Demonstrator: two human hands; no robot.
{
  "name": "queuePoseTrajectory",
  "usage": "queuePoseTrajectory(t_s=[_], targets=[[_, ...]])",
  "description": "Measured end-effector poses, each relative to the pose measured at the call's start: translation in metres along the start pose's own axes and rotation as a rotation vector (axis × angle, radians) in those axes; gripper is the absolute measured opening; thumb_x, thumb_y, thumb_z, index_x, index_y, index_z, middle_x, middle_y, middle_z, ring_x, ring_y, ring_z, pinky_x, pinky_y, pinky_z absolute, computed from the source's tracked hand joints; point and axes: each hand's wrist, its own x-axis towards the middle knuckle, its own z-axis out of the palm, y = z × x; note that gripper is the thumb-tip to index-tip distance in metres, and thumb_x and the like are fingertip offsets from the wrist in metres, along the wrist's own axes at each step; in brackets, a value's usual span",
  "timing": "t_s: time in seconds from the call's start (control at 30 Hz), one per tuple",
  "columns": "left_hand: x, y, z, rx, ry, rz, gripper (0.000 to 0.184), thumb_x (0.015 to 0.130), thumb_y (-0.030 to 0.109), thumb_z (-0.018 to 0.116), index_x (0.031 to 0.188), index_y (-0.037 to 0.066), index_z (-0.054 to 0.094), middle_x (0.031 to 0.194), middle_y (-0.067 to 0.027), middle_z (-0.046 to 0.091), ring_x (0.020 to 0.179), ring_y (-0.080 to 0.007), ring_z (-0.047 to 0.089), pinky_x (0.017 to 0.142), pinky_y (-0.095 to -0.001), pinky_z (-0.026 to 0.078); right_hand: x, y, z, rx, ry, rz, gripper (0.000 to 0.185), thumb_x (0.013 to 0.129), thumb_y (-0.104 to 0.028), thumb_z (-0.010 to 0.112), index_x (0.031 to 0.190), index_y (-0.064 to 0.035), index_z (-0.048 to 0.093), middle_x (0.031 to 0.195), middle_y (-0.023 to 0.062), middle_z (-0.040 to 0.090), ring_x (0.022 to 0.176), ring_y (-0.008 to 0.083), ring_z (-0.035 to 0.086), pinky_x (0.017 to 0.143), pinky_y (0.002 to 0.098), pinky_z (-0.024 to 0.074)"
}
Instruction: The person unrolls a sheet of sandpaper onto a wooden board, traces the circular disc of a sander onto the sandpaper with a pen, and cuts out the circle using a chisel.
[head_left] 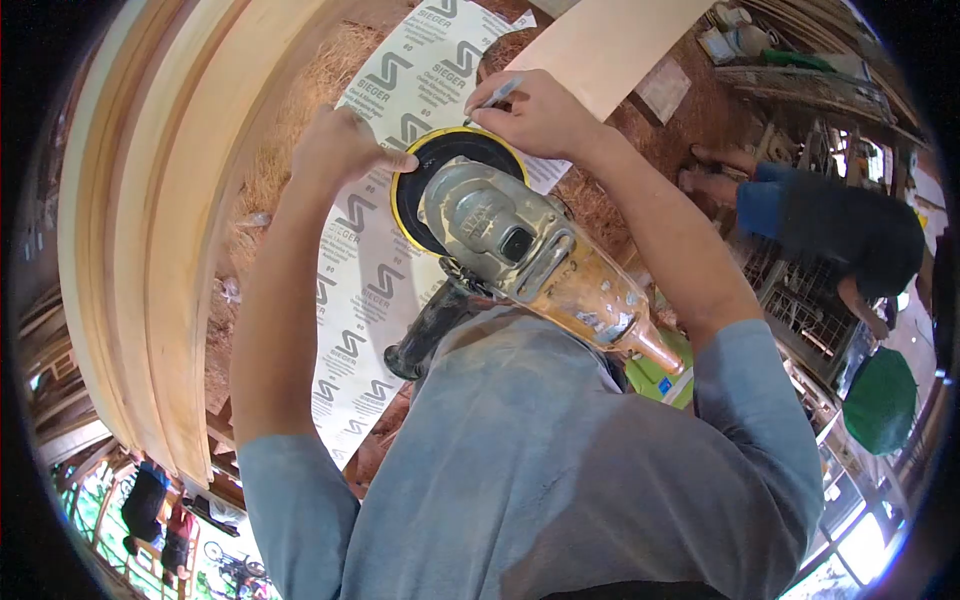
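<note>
An orange-and-grey power sander (520, 250) lies with its round yellow-edged pad (408, 215) face down on a white abrasive sheet (372, 270) printed with SIEGER and 60. My right hand (540, 118) is closed around a marker pen (500, 92), its tip close to the pad's upper rim. On the other side, my left hand (345, 150) rests over the sheet with its thumb stretched onto the pad's edge; its fingers are spread from the thumb and partly hidden. The black side handle (428, 335) points toward my body.
Curved wooden boards (150, 230) stand at the left. A flat pale board (610, 45) lies beyond the sheet. Wood shavings (275, 160) cover the ground. A person (840, 230) bends over at the right, near a green round object (880, 400). Another person (145, 500) is at the lower left.
</note>
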Motion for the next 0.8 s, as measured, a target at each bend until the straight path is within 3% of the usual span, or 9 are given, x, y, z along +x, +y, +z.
queuePoseTrajectory(t_s=[0.07,0.1,0.2,0.27,0.4,0.47,0.73,0.8], targets=[[-0.010,0.005,-0.006,-0.033,0.029,0.012,0.079,0.049,0.051,0.094,0.105,0.000,0.072,0.117,-0.0182,0.064,0.110,-0.0339,0.064,0.092,-0.0441,0.052,-0.005,0.002,-0.003,-0.021,-0.009,0.019,0.016,0.088,-0.009,0.069,0.100,0.0020,0.071,0.093,0.0081,0.072,0.086,0.0129,0.066,0.078,0.0281,0.0534],[-0.013,0.008,-0.009,-0.075,0.059,0.012,0.077,0.049,0.050,0.094,0.103,0.000,0.072,0.116,-0.0185,0.064,0.109,-0.0340,0.065,0.091,-0.0436,0.052,-0.008,0.003,-0.004,-0.016,0.003,0.022,0.016,0.088,-0.009,0.069,0.100,0.0020,0.071,0.093,0.0081,0.072,0.086,0.0129,0.066,0.078,0.0281,0.0534],[-0.007,0.005,-0.009,-0.130,-0.038,-0.018,0.072,0.049,0.049,0.095,0.097,0.000,0.073,0.112,-0.0198,0.065,0.105,-0.0359,0.066,0.089,-0.0443,0.053,-0.015,0.001,-0.006,-0.012,0.027,0.014,0.016,0.088,-0.011,0.068,0.099,0.0014,0.071,0.092,0.0094,0.073,0.085,0.0148,0.068,0.078,0.0293,0.0539],[-0.007,0.008,-0.011,-0.105,-0.050,-0.010,0.070,0.050,0.049,0.094,0.094,-0.001,0.073,0.109,-0.0207,0.066,0.103,-0.0363,0.066,0.088,-0.0445,0.053,-0.019,-0.002,-0.012,-0.182,0.027,-0.048,0.016,0.088,-0.012,0.067,0.097,0.0002,0.072,0.091,0.0111,0.074,0.085,0.0175,0.069,0.079,0.0306,0.0542],[-0.001,0.004,-0.004,-0.082,-0.034,-0.002,0.067,0.050,0.048,0.094,0.088,-0.003,0.073,0.101,-0.0228,0.069,0.098,-0.0368,0.067,0.085,-0.0448,0.053,-0.029,0.005,-0.013,-0.117,0.055,-0.030,0.017,0.088,-0.013,0.066,0.096,-0.0010,0.073,0.090,0.0123,0.074,0.085,0.0197,0.070,0.080,0.0318,0.0545],[0.003,0.002,-0.003,-0.093,-0.049,0.009,0.065,0.051,0.047,0.094,0.086,-0.003,0.073,0.097,-0.0226,0.070,0.094,-0.0360,0.068,0.083,-0.0446,0.053,-0.032,0.010,-0.014,-0.080,0.060,-0.025,0.023,0.084,-0.021,0.065,0.099,-0.0046,0.074,0.091,0.0151,0.074,0.083,0.0270,0.071,0.080,0.0358,0.0556],[-0.002,0.005,-0.005,-0.216,-0.030,0.050,0.055,0.052,0.039,0.094,0.082,-0.002,0.074,0.081,-0.0190,0.072,0.079,-0.0313,0.071,0.076,-0.0430,0.054,-0.068,0.014,-0.022,0.016,0.176,0.042,0.024,0.087,-0.022,0.069,0.100,-0.0020,0.073,0.094,0.0142,0.073,0.086,0.0244,0.070,0.081,0.0344,0.0554],[-0.002,0.009,-0.008,-0.203,-0.082,-0.043,0.053,0.052,0.036,0.095,0.085,-0.001,0.075,0.081,-0.0176,0.073,0.078,-0.0297,0.071,0.075,-0.0416,0.054,-0.076,0.014,-0.021,0.018,0.186,0.038,0.024,0.087,-0.022,0.069,0.101,-0.0015,0.073,0.095,0.0141,0.073,0.087,0.0239,0.070,0.081,0.0343,0.0553]])
